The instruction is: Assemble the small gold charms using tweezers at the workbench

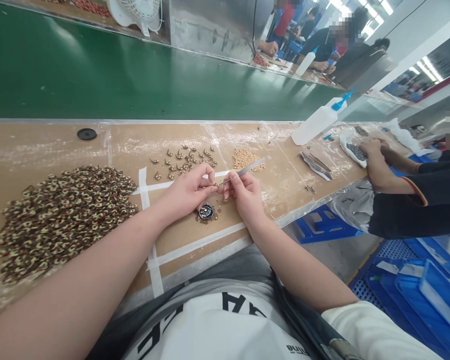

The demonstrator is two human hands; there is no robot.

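Observation:
My right hand (247, 195) is closed around a pair of slim metal tweezers (252, 165), whose tip points left at my left hand's fingertips. My left hand (191, 190) pinches a tiny piece between thumb and forefinger, too small to make out. Below it on the table lies a small round black dish (206, 212) with a few light bits in it. Beyond my hands are several small bronze-coloured pieces (187, 161) and a patch of tiny tan beads (243, 159). A large heap of brown-and-cream pieces with red spots (67, 215) lies beside my left forearm.
A white squeeze bottle (315, 122) with a blue nozzle stands tilted in view, right of the beads. Behind the table runs a green belt (135, 75). A black disc (87, 134) lies far left. At right, a co-worker's hands (373, 146) are by a bag of dark pieces (354, 149).

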